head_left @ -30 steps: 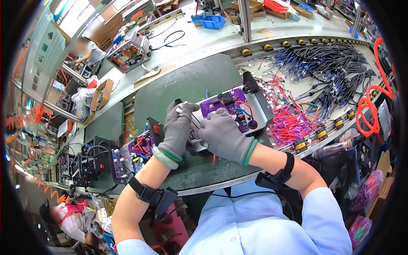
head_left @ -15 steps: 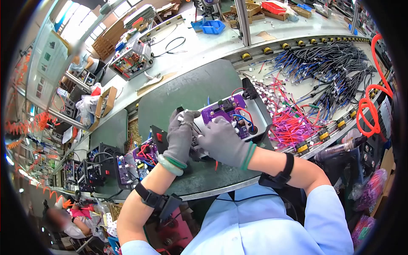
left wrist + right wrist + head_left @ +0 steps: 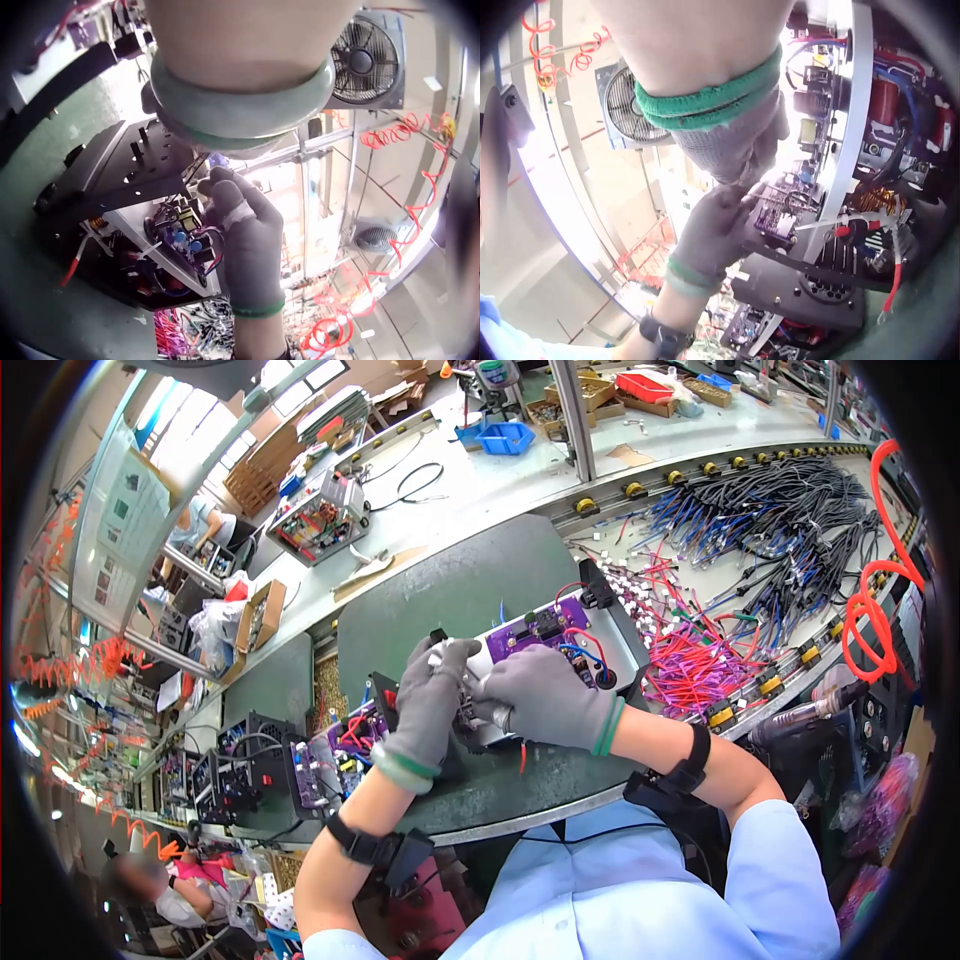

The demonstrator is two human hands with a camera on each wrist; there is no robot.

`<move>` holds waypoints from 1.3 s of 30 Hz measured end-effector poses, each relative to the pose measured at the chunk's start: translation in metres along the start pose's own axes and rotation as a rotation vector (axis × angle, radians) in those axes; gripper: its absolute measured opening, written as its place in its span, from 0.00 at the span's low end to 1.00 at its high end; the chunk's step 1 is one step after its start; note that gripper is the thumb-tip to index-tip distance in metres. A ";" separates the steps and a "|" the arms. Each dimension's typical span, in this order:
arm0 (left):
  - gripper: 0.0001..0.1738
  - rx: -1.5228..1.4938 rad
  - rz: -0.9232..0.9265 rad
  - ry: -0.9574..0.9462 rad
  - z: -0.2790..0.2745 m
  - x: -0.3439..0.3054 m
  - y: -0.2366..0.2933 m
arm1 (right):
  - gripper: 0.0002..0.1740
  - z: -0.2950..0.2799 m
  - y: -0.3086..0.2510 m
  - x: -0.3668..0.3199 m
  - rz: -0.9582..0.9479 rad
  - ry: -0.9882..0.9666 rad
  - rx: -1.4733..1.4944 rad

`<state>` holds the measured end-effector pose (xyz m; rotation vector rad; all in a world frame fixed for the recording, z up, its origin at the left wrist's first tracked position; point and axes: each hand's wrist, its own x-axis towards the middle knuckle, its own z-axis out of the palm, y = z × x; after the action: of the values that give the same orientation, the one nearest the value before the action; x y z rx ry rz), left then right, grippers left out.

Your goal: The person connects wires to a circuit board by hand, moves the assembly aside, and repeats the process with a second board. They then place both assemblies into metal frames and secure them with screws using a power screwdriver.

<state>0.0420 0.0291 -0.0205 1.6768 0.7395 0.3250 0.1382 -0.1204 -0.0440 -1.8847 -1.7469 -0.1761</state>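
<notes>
My left hand (image 3: 428, 700), in a grey glove, pinches a small white plug (image 3: 437, 657) at its fingertips, over the near left end of an open metal chassis (image 3: 625, 650). Close beside it, my gloved right hand (image 3: 555, 695) has its fingers curled at the thin dark wires by the plug; its fingertips are partly hidden. A purple circuit board (image 3: 540, 628) with red and blue leads lies inside the chassis. From the right wrist, thin dark wires (image 3: 769, 198) show between the left fingers and the board. The left wrist view shows the chassis's black end panel (image 3: 142, 161).
A heap of red and purple wires (image 3: 690, 675) and a pile of black cables (image 3: 790, 530) lie to the right. More black units (image 3: 235, 760) stand left on the green mat. A coiled red hose (image 3: 865, 610) hangs at the right, above a power screwdriver (image 3: 800, 715).
Both hands stay together over the chassis. The right hand has turned slightly, its fingers moving down from the wires' upper part. The head view has shifted a little.
</notes>
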 end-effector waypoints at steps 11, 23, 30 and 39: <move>0.22 0.760 0.811 -0.045 -0.009 -0.061 0.050 | 0.13 -0.017 -0.013 0.005 0.507 0.145 1.232; 0.09 0.441 0.604 -0.087 -0.026 -0.037 0.044 | 0.16 -0.033 -0.014 0.012 0.605 0.002 1.095; 0.16 0.645 0.663 0.071 -0.047 0.009 0.011 | 0.06 0.007 0.013 0.033 0.271 0.111 -0.153; 0.18 0.150 -0.250 -0.431 -0.052 0.024 0.019 | 0.10 0.018 0.002 0.049 0.274 -0.250 -0.365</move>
<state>0.0355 0.0830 0.0059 1.6931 0.6473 -0.2684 0.1428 -0.0686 -0.0370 -2.4820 -1.6740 -0.1686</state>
